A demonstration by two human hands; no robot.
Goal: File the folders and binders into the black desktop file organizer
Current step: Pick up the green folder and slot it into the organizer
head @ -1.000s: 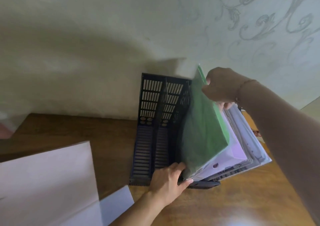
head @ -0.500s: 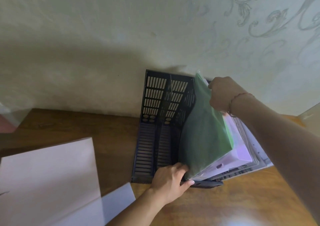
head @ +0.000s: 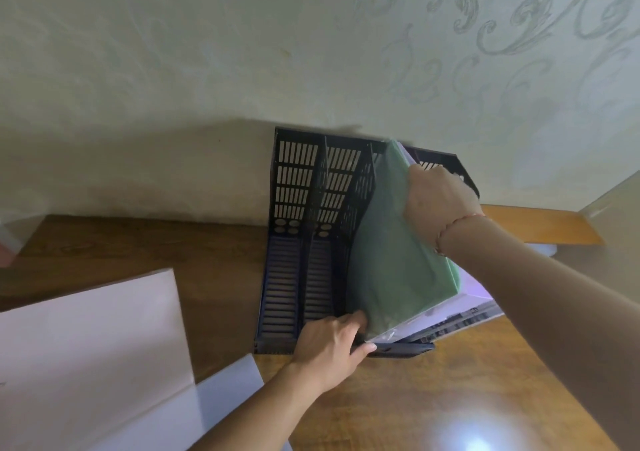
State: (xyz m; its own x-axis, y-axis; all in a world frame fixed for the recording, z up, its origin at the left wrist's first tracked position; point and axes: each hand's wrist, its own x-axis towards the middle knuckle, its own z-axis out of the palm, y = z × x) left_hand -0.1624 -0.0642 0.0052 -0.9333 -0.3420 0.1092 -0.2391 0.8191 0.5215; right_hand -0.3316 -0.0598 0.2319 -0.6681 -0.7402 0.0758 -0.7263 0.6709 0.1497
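Note:
The black desktop file organizer (head: 294, 187) stands against the wall on the wooden desk. Its two left slots hold nothing. A green folder (head: 398, 263) leans in a right-hand slot, in front of a lilac folder (head: 471, 291) and several pale folders behind it. My right hand (head: 436, 198) grips the green folder's top edge. My left hand (head: 332, 340) rests on the organizer's front lip, fingers touching the green folder's bottom corner. The slot's floor under the folders is hidden.
Two large pale folders or sheets (head: 90, 353) lie on the desk (head: 433, 398) at the front left. A tan box or panel (head: 613, 229) stands at the far right. A bright glare spot shows on the desk at the front right.
My right hand has pushed the green folder down and back into the organizer, so it now sits lower. My left hand has stayed at the front lip.

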